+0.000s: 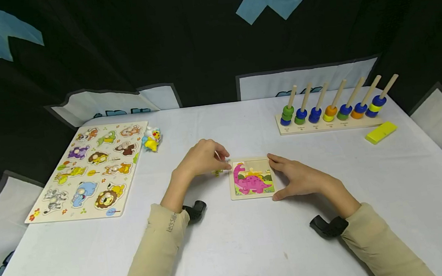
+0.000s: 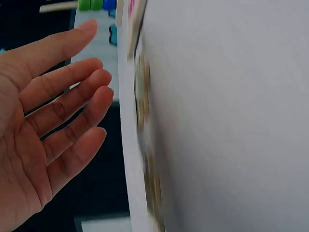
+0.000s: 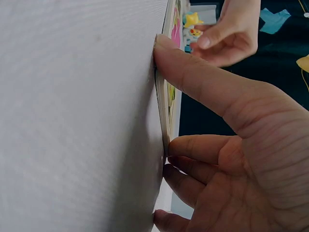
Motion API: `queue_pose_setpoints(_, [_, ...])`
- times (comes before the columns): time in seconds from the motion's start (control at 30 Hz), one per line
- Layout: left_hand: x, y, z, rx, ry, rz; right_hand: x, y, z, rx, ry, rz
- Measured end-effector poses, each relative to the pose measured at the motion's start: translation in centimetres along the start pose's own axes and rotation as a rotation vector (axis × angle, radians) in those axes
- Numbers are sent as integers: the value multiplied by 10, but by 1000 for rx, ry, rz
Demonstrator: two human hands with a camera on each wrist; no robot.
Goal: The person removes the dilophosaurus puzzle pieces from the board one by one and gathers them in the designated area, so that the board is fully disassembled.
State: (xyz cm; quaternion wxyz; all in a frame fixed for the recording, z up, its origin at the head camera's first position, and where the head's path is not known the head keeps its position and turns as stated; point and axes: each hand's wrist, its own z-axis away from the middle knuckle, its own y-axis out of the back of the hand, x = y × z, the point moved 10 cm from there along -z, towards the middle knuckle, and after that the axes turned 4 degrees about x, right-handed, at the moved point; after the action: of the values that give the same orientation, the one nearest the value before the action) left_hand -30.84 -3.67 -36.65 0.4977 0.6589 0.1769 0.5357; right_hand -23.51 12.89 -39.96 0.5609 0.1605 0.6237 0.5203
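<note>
A small square wooden dinosaur puzzle [image 1: 253, 184] lies at the table's middle, its pink dinosaur largely assembled and bare wood showing at the top right. My right hand [image 1: 302, 176] holds the board along its right side, thumb at the near corner and index finger at the far corner. In the right wrist view, the thumb and fingertips [image 3: 166, 50] touch the board's edge. Just off the left edge, my left hand [image 1: 204, 158] hovers with relaxed fingers and nothing visible in its grasp. Below it are loose puzzle pieces [image 2: 143, 92], blurred in the left wrist view; one piece [image 1: 217, 173] is partly hidden.
On the left lies a large animal peg puzzle [image 1: 87, 170], with a small yellow-and-blue toy [image 1: 151, 139] beside it. A wooden bead-peg stand [image 1: 329, 125] is at the back right, a yellow block [image 1: 381, 133] before it. Dark curtains border the white table [image 1: 249, 252].
</note>
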Motion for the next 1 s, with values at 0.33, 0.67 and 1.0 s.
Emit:
queue_pose_setpoints(0.33, [16,-23,-11,-39,-11,-102,-1,1,-1,-14,6,0])
queue_pose_setpoints(0.67, [19,-30,-11,-73,-10,-131,2,0,-1,-11,-1,-12])
queue_pose_setpoints(1.0, [23,-32,-12,-73,-35,-74,3,-1,-1,-7,-9,-3])
